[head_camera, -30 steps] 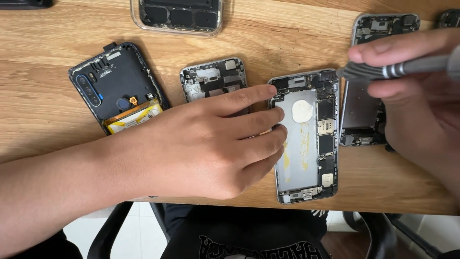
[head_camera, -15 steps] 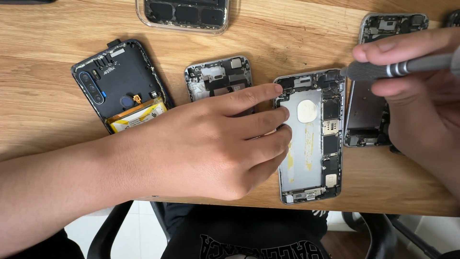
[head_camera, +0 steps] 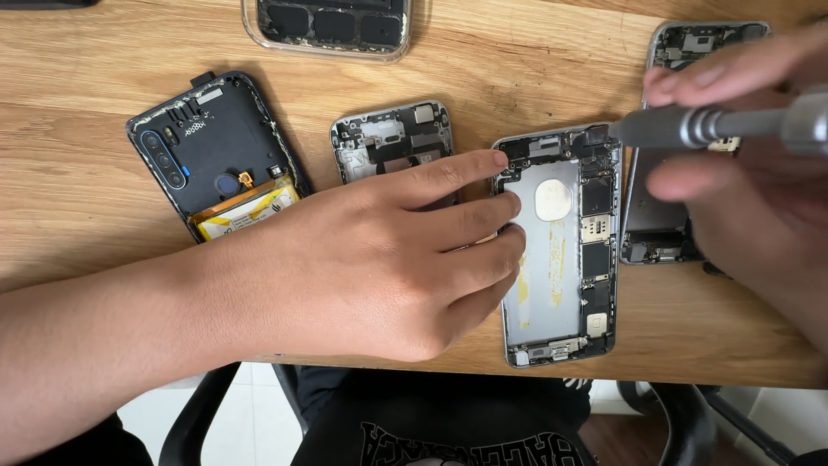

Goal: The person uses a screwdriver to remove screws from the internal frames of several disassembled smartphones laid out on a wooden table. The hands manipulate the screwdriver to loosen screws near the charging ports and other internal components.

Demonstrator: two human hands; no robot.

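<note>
My left hand lies flat, fingers loose, fingertips pressing the left edge of the opened silver phone shell on the wooden table; inside sit its dark board and small parts. My right hand pinches a metal screwdriver, tip at the shell's top corner.

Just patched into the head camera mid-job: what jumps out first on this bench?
At centre-right of the wooden table, an opened silver phone shell with bare circuit boards lies under the left hand, whose fingertips press on its left edge. The right hand holds a grey metal screwdriver with its tip at the shell's top corner. Further left lies an opened black phone with a yellow battery.
</note>
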